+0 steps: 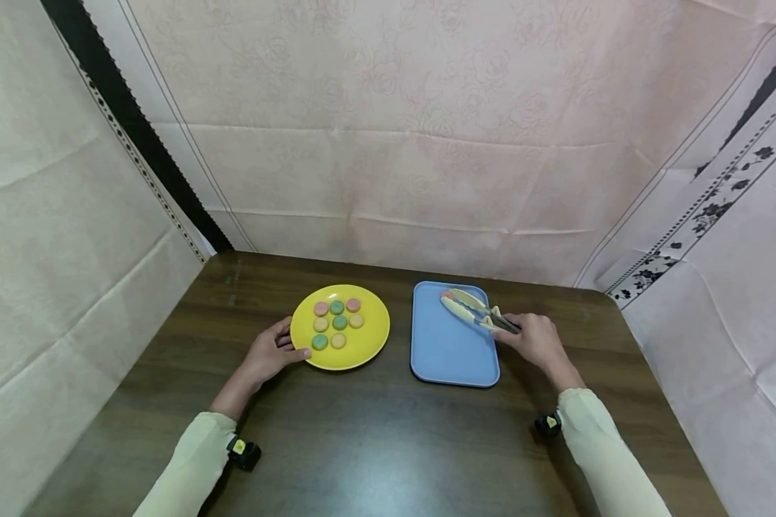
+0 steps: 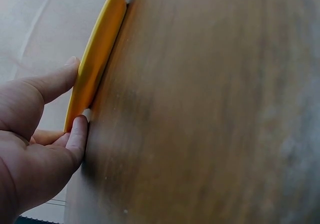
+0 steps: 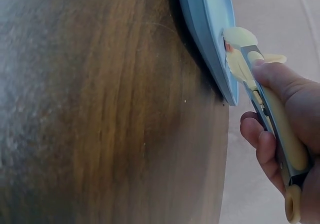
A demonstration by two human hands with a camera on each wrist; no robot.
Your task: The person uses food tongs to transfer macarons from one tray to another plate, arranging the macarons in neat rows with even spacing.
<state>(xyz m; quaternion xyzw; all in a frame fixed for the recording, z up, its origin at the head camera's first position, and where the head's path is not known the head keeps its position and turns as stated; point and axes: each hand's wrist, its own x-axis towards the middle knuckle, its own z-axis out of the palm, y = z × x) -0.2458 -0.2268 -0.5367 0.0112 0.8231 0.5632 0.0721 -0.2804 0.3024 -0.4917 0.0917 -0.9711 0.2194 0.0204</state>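
A yellow plate [image 1: 368, 346] carries several small round macaron-like sweets [image 1: 340, 322] in pink, green and cream. My left hand [image 1: 268, 357] holds its left rim, thumb at the upper edge and fingers underneath, as the left wrist view also shows. To the right lies a blue tray [image 1: 453, 362]. My right hand [image 1: 538, 343] grips cream-and-metal tongs [image 3: 275, 114] by their handles, and their heads reach over the tray's far part. Between the tong heads a pink sweet [image 1: 447, 295] shows, partly hidden; whether it touches the tray I cannot tell.
Plate and tray stand side by side on a dark wooden table [image 1: 336, 431], a narrow gap between them. Pale patterned cloth [image 1: 394, 179] hangs behind the far edge and at both sides. Each wrist wears a small black camera [image 1: 244, 454].
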